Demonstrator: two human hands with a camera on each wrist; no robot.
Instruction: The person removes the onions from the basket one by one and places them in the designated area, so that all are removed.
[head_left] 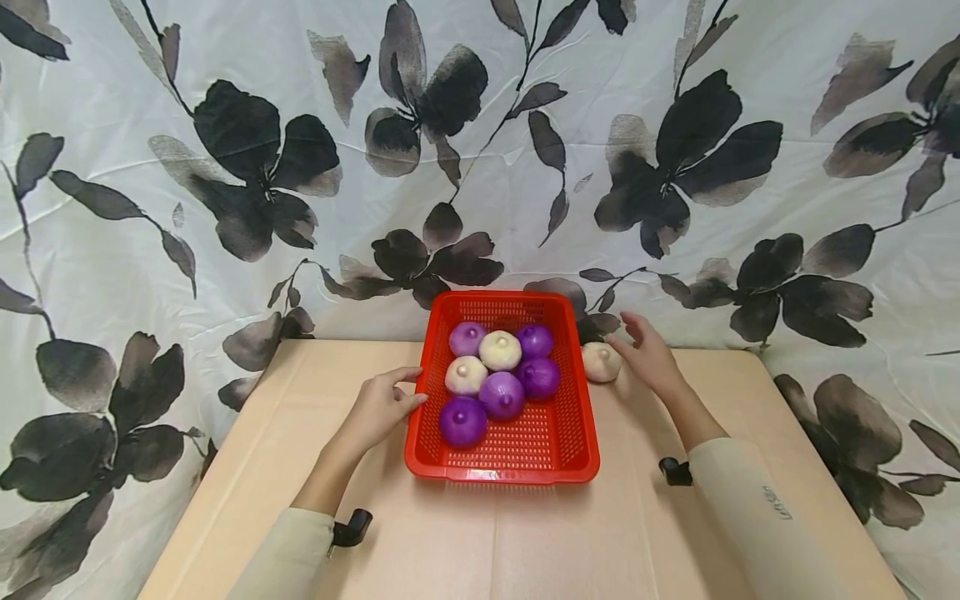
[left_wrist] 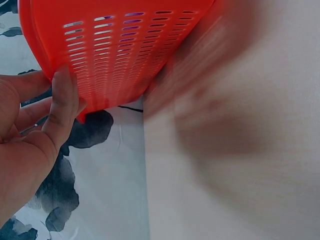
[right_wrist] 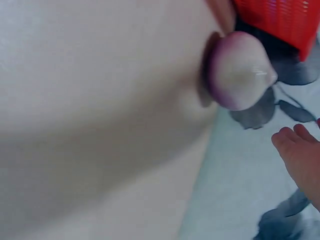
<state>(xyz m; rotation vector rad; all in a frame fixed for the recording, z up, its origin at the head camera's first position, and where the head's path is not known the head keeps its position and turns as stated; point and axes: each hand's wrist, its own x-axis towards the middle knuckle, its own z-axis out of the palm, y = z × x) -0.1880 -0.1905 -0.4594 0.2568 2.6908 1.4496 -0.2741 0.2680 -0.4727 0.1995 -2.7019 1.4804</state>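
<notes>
A red plastic basket (head_left: pixel 504 476) with slotted sides holds several purple onions (head_left: pixel 462 422) and two pale onions (head_left: pixel 466 376). My left hand (head_left: pixel 382 408) is at the basket's left side, pinching its rim between thumb and fingers; the left wrist view shows these fingers (left_wrist: pixel 62 102) at the rim. Outside the basket, by its right wall, one more pale onion (head_left: pixel 602 362) sits on the table; the right wrist view gives it a purple tinge near its base. Close beside that onion, my right hand (head_left: pixel 651 354) hovers with its fingers loosely extended and nothing in them.
The light wood-coloured table (head_left: pixel 495 542) ends just behind the basket. Beyond it hangs a white cloth (head_left: pixel 540 217) printed with dark flowers. Both wrists carry small black cameras (head_left: pixel 352 528) near the sleeve cuffs.
</notes>
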